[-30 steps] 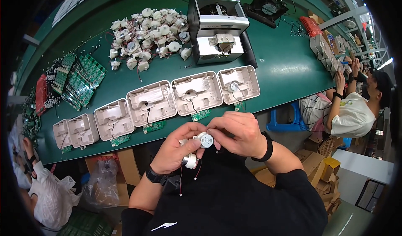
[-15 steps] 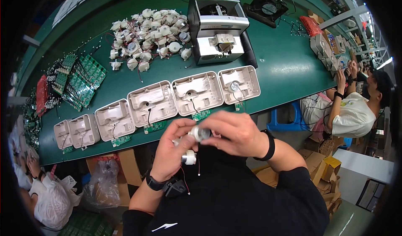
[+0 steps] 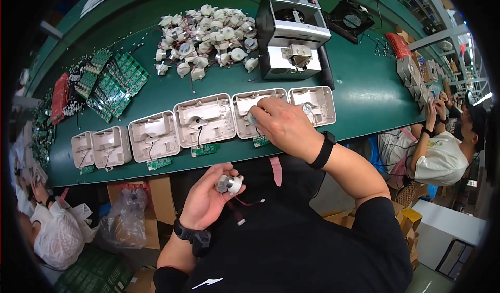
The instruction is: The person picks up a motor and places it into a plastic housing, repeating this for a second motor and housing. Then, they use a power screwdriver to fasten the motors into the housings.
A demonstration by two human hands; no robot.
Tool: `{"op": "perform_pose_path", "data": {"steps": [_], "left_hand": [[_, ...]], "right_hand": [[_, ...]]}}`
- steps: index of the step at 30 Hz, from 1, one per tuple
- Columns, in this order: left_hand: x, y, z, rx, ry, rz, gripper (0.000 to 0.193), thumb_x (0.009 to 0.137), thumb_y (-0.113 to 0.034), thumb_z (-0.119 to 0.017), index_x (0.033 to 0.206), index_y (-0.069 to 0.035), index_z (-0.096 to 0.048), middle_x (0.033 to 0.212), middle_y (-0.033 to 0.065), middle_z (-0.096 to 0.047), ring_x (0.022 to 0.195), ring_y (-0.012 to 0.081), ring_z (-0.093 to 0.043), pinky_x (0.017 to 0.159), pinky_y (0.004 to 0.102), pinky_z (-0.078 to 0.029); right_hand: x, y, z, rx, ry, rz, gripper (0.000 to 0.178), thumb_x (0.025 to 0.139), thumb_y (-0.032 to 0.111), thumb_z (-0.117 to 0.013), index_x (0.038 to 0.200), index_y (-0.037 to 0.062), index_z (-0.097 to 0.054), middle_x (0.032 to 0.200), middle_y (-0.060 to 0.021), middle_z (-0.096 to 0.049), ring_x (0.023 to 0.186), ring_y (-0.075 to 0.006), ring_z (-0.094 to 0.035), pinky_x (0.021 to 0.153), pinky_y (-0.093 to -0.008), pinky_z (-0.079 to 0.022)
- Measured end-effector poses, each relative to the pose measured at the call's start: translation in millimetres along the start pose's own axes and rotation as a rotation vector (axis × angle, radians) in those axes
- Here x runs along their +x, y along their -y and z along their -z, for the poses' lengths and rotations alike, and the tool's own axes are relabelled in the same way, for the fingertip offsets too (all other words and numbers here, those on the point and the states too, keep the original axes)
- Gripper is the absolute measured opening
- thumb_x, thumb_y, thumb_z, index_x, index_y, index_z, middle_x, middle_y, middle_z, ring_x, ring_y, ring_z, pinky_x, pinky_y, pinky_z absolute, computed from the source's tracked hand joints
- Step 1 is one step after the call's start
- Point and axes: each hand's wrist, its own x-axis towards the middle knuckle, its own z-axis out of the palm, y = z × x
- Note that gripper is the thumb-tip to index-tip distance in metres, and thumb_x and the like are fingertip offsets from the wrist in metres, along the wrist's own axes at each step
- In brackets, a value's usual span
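Observation:
My left hand (image 3: 200, 202) is palm up near my body, fingers curled round a small motor (image 3: 229, 184) with a silver body and a white cap. Thin wires with white plugs dangle from that hand; I cannot tell whether a second motor lies there. My right hand (image 3: 286, 124) reaches over an off-white plastic housing (image 3: 244, 103), second from the right in the row. Its fingertips pinch another motor (image 3: 252, 118), mostly hidden by the fingers, inside that housing. The rightmost housing (image 3: 325, 105) has a round silver motor (image 3: 307, 109) seated in it.
Several more open housings (image 3: 204, 117) run leftward along the bench edge, small green circuit boards (image 3: 205, 150) hanging on wires. Behind them lie a heap of motors (image 3: 208, 38), a grey-black machine (image 3: 294, 38), a black fan (image 3: 350, 20) and stacked circuit boards (image 3: 117, 79). Co-workers sit at both sides.
My right hand has left my left hand and carried a motor forward into the second housing from the right. My left hand has dropped slightly lower, keeping a motor. The view has shifted a little.

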Motion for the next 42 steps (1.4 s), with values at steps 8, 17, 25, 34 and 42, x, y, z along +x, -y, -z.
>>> {"op": "perform_pose_path", "data": {"steps": [8, 17, 25, 34, 42], "left_hand": [[2, 1, 4, 0.157, 0.23, -0.117, 0.028, 0.097, -0.005, -0.059, 0.125, -0.003, -0.054, 0.122, 0.0072, -0.059, 0.114, 0.0177, -0.058, 0.099, 0.031, -0.044], [10, 1, -4, 0.139, 0.265, -0.338, 0.04, 0.088, 0.007, -0.064, 0.126, -0.003, -0.053, 0.125, 0.0077, -0.055, 0.118, 0.0179, -0.055, 0.105, 0.0327, -0.041], [6, 0, -7, 0.118, 0.25, -0.409, 0.05, 0.088, 0.008, -0.064, 0.134, -0.002, -0.049, 0.127, 0.0092, -0.055, 0.126, 0.021, -0.052, 0.108, 0.0347, -0.04], [2, 0, -4, 0.179, 0.221, -0.416, 0.056, 0.088, 0.007, -0.065, 0.14, -0.003, -0.044, 0.13, 0.0113, -0.054, 0.128, 0.0214, -0.051, 0.108, 0.034, -0.04], [-8, -17, -6, 0.445, 0.203, -0.429, 0.054, 0.09, 0.004, -0.065, 0.139, -0.004, -0.046, 0.128, 0.0097, -0.056, 0.122, 0.0181, -0.055, 0.101, 0.0305, -0.045]], "right_hand": [[5, 12, 15, -0.062, -0.249, 0.08, 0.038, 0.077, 0.011, -0.076, 0.111, 0.0071, -0.061, 0.105, -0.0078, -0.062, 0.094, -0.0283, -0.063, 0.082, -0.0382, -0.051], [-20, 44, 34, 0.8, 0.12, -0.1, 0.042, 0.08, 0.014, -0.081, 0.117, 0.0042, -0.062, 0.1, -0.0112, -0.068, 0.09, -0.0254, -0.068, 0.079, -0.0354, -0.055], [-21, 59, 20, 1.077, 0.318, -0.283, 0.047, 0.083, 0.016, -0.081, 0.123, 0.0049, -0.061, 0.1, -0.0135, -0.069, 0.088, -0.0231, -0.07, 0.076, -0.0334, -0.057], [-20, 59, 15, 0.497, -0.035, 0.093, 0.055, 0.074, 0.017, -0.083, 0.125, 0.0109, -0.064, 0.099, -0.0061, -0.061, 0.083, -0.0211, -0.063, 0.068, -0.0326, -0.055], [-10, 72, 20, 0.388, -0.1, 0.238, 0.05, 0.074, 0.013, -0.081, 0.121, 0.0099, -0.064, 0.101, -0.0056, -0.059, 0.082, -0.0225, -0.062, 0.066, -0.0345, -0.054]]}}
